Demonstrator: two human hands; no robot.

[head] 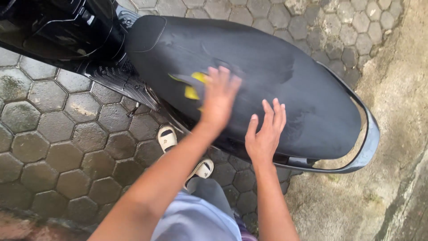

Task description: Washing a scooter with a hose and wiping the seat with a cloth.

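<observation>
- The left hand (219, 99) lies flat, fingers together, pressing a yellow and grey cloth (192, 85) onto the scooter seat (267, 76); the hand is blurred, and the cloth shows only at its left edge, the rest hidden under the palm.
- The right hand (265, 129) is open, fingers spread and empty, resting on the near side of the seat, apparently to steady the person leaning over it.
- The seat is black, broad and long, with dull smeared patches and a wet-looking sheen, mostly around the two hands.
- A grey grab rail (368, 134) loops round its rear end; the ribbed black footboard (118, 78) lies to the left.
- Below, two pale sandals (167, 138) stand on damp hexagonal paving (58, 134).
</observation>
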